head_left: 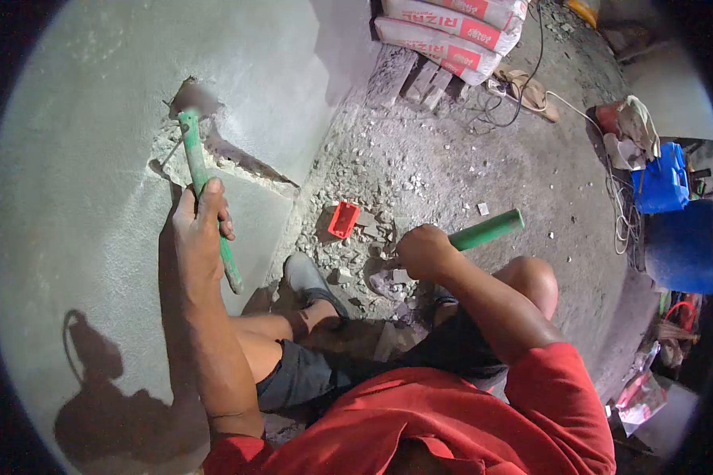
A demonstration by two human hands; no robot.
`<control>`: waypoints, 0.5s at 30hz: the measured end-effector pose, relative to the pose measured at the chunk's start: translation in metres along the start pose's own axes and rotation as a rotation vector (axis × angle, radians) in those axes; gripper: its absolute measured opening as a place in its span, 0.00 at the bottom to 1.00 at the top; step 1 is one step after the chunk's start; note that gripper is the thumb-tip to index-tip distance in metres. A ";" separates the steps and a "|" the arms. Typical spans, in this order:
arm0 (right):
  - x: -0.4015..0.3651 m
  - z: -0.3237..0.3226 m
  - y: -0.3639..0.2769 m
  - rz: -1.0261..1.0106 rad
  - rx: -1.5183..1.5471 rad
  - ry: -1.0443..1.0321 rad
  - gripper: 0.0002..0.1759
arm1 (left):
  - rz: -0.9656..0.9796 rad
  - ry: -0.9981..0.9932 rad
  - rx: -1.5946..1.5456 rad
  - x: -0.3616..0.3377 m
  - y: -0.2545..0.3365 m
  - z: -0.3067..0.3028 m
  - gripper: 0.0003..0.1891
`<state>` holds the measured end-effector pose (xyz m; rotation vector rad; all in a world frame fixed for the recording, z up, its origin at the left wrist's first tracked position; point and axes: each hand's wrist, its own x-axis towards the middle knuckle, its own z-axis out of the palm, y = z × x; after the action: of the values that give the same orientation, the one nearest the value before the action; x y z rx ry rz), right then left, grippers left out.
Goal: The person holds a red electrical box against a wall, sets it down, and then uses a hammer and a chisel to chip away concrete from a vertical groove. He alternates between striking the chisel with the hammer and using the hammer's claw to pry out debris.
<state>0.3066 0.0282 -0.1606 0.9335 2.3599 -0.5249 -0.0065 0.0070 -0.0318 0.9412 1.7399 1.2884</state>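
Note:
My left hand (pixel 202 224) is wrapped round a long green tool (pixel 192 150) with worn paint. Its upper end is at a dark, broken hole (pixel 192 101) in the grey wall (pixel 95 182). A jagged groove (pixel 249 162) runs from the hole down to the right. My right hand (pixel 424 252) is closed round a green handle (pixel 487 230) that sticks out to the right; whatever lies on the other side of the fist cannot be made out. Between my hands a red rectangular box (pixel 344 220) rests on the rubble (pixel 372 182).
Stacked cement bags (pixel 451 32) stand at the top on wooden pieces (pixel 428 83). Cables (pixel 523 95) trail over the floor to the right. A blue container (pixel 661 180) and a blue drum (pixel 680 247) stand at the right edge. My shoe (pixel 307 281) is beside the wall.

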 end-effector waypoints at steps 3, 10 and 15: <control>0.002 -0.002 -0.001 0.015 0.037 0.014 0.10 | 0.027 -0.026 0.016 -0.003 0.002 0.003 0.19; 0.010 0.011 -0.004 -0.007 0.012 0.025 0.11 | 0.036 -0.007 0.052 0.001 -0.003 0.005 0.19; 0.012 0.007 -0.009 -0.023 0.013 -0.054 0.12 | 0.012 -0.002 0.056 0.007 -0.007 -0.001 0.18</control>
<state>0.2950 0.0245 -0.1722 0.8874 2.3240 -0.5682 -0.0107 0.0110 -0.0399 0.9855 1.7793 1.2521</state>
